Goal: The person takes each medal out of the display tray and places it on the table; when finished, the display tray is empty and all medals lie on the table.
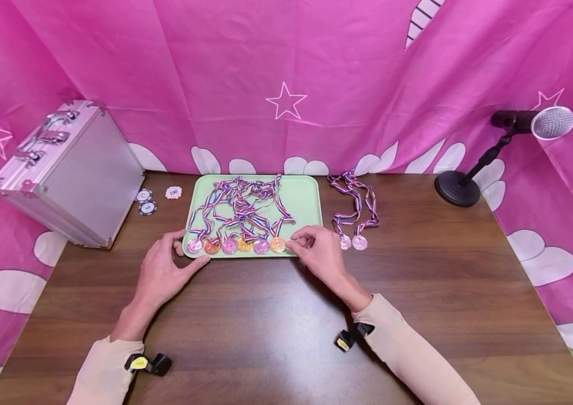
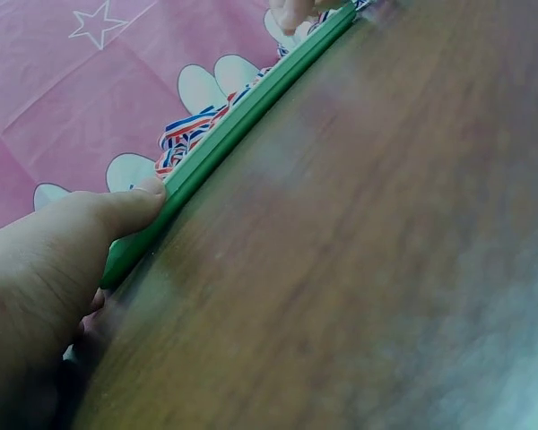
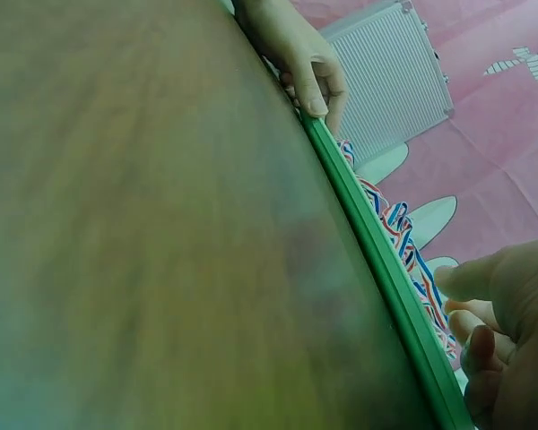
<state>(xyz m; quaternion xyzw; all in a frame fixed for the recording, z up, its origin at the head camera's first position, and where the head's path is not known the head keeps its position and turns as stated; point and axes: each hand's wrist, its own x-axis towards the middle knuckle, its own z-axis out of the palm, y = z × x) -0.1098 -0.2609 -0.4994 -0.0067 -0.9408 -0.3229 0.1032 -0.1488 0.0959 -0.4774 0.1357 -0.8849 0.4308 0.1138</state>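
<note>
A light green tray (image 1: 306, 197) holds a row of medals along its front edge, pinkish-silver, orange and gold, with striped red, white and blue ribbons (image 1: 246, 216) tangled behind them. My left hand (image 1: 167, 267) holds the tray's front left corner, thumb (image 2: 139, 204) on the front rim and fingers round the left side. At the tray's front right corner is my right hand (image 1: 320, 253), its fingers bent and its fingertips right beside the rightmost orange medal (image 1: 278, 244). The right wrist view shows a gap between that hand's thumb (image 3: 471, 278) and fingers.
Two pinkish medals (image 1: 360, 242) with ribbons lie on the wooden table (image 1: 276, 332) right of the tray. A metal case (image 1: 84, 174) stands at the left, near several poker chips (image 1: 147, 208). A microphone on a stand (image 1: 460, 188) is at back right, before a pink curtain (image 1: 235, 101).
</note>
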